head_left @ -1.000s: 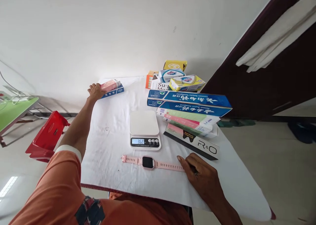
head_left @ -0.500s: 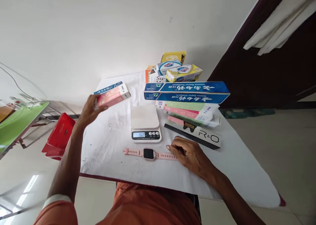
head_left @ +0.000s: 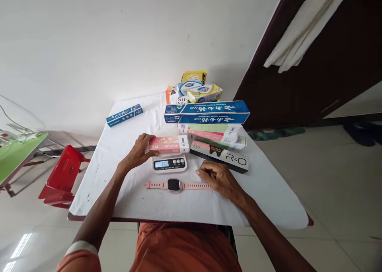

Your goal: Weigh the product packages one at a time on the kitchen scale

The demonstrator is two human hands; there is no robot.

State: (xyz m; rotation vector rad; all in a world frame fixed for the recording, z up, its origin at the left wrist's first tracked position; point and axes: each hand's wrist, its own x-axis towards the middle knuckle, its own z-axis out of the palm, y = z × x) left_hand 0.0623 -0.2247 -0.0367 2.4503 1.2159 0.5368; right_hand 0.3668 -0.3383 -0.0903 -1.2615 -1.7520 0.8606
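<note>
My left hand (head_left: 139, 151) grips a pink-and-white toothpaste box (head_left: 168, 143) by its left end, with the thumb along the near side. The box lies across the platform of a small white kitchen scale (head_left: 170, 163) and hides most of it; whether its weight rests there I cannot tell. Digits glow on the scale's display. In front of the scale a pink smartwatch (head_left: 174, 185) is stretched out flat. My right hand (head_left: 219, 178) rests on the table with curled fingers, over the right end of the watch strap. Just beyond it is a black-and-white R&O box (head_left: 219, 155).
Blue toothpaste boxes (head_left: 205, 112) lie stacked on green and pink boxes (head_left: 213, 133). Soap boxes (head_left: 205, 92) are piled behind. A smaller blue box (head_left: 124, 115) sits at the back left of the white-covered table (head_left: 134, 204). Left of the table stands a red chair (head_left: 64, 174).
My left hand has carried the pink box rightward from the table's left side to over the scale. The small blue box is now fully uncovered. My right hand stays by the strap.
</note>
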